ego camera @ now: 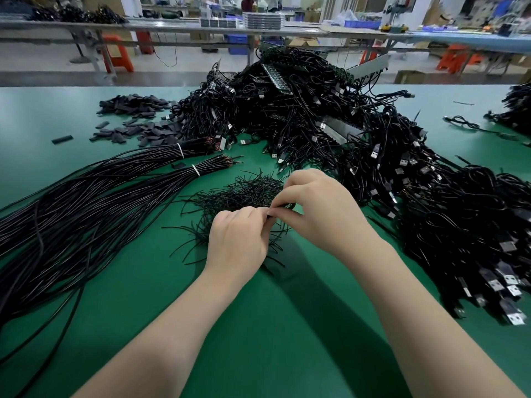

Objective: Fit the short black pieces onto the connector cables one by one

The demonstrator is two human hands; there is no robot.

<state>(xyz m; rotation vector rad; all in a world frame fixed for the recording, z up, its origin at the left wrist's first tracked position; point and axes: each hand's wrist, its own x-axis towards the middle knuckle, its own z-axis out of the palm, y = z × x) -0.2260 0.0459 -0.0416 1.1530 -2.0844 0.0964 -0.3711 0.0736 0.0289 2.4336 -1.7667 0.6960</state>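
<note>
My left hand and my right hand meet fingertip to fingertip above a loose heap of thin short black pieces in the middle of the green table. Both hands pinch one small black piece between thumbs and fingers; most of it is hidden by the fingers. A large pile of black connector cables with USB plugs rises behind the hands and spreads down the right side.
Two tied bundles of long black cables fan out at the left. Flat black sleeves lie scattered at the back left. Another cable heap sits at the far right edge. Work benches and orange stools stand beyond the table.
</note>
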